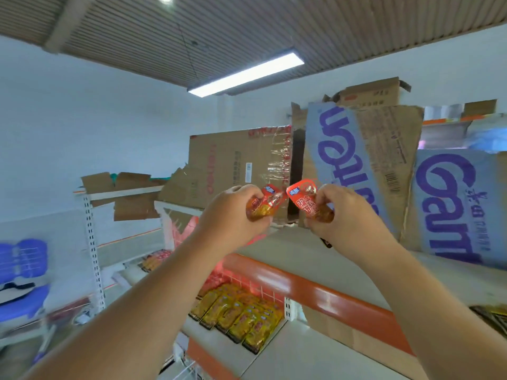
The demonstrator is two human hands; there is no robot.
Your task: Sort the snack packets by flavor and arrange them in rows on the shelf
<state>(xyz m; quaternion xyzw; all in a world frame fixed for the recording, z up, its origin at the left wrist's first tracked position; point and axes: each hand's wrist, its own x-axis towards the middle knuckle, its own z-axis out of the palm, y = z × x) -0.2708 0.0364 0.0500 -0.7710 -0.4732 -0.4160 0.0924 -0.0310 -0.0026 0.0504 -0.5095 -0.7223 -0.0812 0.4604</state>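
Observation:
Both hands are raised in front of the top shelf point(274, 250). My left hand point(233, 212) grips an orange-red snack packet point(264, 205), its top poking out past the fingers. My right hand point(348, 215) grips a red snack packet point(306, 200) with white lettering; a dark packet edge point(326, 242) sticks out below that hand. The two packets nearly touch at their upper corners. On the shelf below lies a row of yellow snack packets point(238, 316), with red packets point(216, 281) behind them.
Cardboard boxes point(238, 165) and blue-lettered flattened cartons point(450, 204) stand along the back of the top shelf. An orange shelf rim point(315, 292) runs in front. More packets point(155, 260) lie on the left shelf unit. A blue chair point(23, 272) stands at far left.

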